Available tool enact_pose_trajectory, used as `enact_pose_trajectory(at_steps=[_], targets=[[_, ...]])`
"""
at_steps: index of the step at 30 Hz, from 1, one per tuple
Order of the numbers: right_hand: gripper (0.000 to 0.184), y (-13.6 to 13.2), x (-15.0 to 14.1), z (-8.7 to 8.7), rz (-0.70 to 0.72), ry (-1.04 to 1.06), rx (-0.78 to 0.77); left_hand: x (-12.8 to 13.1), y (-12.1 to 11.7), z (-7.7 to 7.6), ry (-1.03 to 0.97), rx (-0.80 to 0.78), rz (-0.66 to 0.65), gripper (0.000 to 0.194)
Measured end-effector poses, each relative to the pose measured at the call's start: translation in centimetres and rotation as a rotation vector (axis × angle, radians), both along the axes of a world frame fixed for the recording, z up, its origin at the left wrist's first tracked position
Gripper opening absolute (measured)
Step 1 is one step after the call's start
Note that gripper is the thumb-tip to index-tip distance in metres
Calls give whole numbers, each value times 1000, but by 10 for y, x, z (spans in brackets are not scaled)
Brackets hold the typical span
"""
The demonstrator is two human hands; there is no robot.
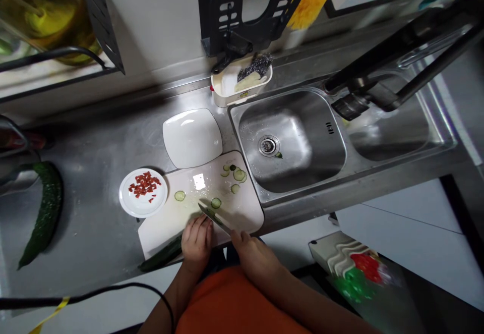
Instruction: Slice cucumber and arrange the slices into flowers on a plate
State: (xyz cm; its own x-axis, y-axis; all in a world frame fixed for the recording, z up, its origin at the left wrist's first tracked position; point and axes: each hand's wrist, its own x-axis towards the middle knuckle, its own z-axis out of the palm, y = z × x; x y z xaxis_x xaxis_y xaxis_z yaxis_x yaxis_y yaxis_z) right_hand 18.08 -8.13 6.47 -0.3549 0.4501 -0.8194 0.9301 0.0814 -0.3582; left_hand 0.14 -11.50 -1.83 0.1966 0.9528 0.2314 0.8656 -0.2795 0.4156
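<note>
My left hand (197, 238) is closed over a dark green cucumber (162, 254) lying along the near edge of the white cutting board (166, 225). In my right hand (253, 251) is a kitchen knife (216, 217), its blade slanting up and left beside my left fingers, at the cucumber's right end. Just beyond the blade lies a round cucumber slice (216, 203). Another slice (180, 196) rests farther left on the board, and several thin pieces (239, 174) are scattered near its far right corner. My left hand hides part of the cucumber.
A small white plate of chopped red pieces (143, 184) sits at the board's left. Behind the board is a square white plate (192, 137). A steel sink (295, 137) adjoins on the right, under a dark faucet (351, 106). A whole cucumber (45, 213) lies far left.
</note>
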Motion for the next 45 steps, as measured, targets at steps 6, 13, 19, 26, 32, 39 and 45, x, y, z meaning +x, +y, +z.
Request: enact_pose_trajectory(at_steps=[6,13,19,26,32,39,45], targets=[[40,4,-5,-4,-23,16,49,1,0,0,1,5,2,22],[37,3,-10,-16,-51,36,87,1,0,0,11,18,-3,22],[37,-2,-8,-28,-51,31,103,1,1,1,-14,1,-1,22],[37,-1,-1,-30,-88,39,108,1,0,0,-11,-8,7,26],[42,2,5,-10,-67,16,123,0,1,2,-29,-14,15,25],[41,-9,11,6,-8,-16,72,0,1,6,-35,-57,27,21],[43,-24,17,7,-24,-21,95,0,1,4,-36,-32,29,18]])
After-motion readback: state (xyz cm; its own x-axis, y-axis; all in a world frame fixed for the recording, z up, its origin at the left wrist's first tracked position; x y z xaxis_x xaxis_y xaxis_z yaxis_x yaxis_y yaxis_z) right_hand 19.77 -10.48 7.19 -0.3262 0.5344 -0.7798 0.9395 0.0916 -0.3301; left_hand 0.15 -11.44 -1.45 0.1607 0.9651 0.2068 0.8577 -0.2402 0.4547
